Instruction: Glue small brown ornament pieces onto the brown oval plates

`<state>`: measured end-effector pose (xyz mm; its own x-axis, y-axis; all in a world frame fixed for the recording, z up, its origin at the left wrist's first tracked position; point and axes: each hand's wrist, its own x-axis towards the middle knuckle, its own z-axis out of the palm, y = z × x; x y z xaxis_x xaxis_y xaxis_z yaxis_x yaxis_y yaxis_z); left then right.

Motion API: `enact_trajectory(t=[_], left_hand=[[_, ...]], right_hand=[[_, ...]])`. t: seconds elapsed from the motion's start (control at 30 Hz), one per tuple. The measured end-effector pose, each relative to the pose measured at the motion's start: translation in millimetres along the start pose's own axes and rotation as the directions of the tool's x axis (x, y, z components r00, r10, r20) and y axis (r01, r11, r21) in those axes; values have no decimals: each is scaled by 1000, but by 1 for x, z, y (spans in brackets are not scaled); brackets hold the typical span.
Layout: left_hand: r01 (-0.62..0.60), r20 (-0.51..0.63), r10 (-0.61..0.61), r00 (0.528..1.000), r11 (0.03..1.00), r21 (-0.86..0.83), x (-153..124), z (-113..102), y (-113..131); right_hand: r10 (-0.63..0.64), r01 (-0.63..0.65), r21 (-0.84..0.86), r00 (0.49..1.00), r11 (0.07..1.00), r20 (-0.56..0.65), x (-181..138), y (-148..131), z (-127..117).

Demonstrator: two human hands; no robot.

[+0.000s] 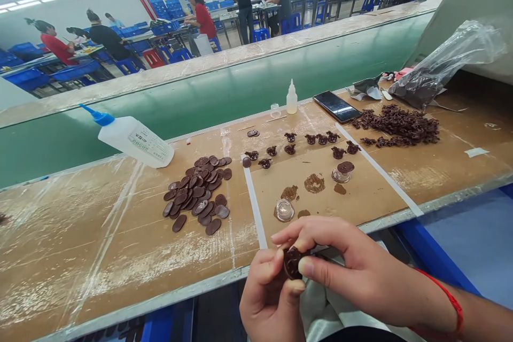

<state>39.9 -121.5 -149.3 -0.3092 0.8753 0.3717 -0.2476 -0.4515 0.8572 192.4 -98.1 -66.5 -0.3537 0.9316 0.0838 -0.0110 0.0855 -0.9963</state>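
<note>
A small dark brown moulded piece is pinched in front of me at the table's near edge. My left hand grips it from the left, thumb and fingers closed. From the right, my right hand closes on the same piece, partly covering it. Just beyond my hands lie a small clear round dish and another dish with a brown oval disc on it. Farther back stand several small brown assembled pieces in loose rows.
Left of my hands is a heap of brown oval discs. A white glue bottle with a blue nozzle lies tilted behind it. A dropper bottle, phone, pile of small brown parts and plastic bag are farther back.
</note>
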Motion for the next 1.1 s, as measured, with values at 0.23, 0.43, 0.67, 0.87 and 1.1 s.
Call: enact_trajectory(t=[0.23, 0.43, 0.67, 0.87, 1.1], left_hand=[[4, 9, -4, 1000, 1000, 2, 0, 0, -1], [16, 33, -17, 999, 1000, 15, 2, -1, 2], [73, 56, -75, 996, 997, 30, 8, -4, 5], [76, 48, -77, 996, 997, 29, 8, -3, 5], [16, 44, -17, 999, 1000, 23, 8, 0, 5]], right_hand=[[-6, 6, 0, 1000, 1000, 0, 1, -2, 1], [56, -55, 39, 998, 998, -26, -1, 5, 3], [122, -118, 160, 992, 980, -16, -3, 5, 4], [91, -86, 125, 995, 988, -37, -5, 6, 4], [-35, 38, 51, 997, 998, -66, -6, 7, 4]])
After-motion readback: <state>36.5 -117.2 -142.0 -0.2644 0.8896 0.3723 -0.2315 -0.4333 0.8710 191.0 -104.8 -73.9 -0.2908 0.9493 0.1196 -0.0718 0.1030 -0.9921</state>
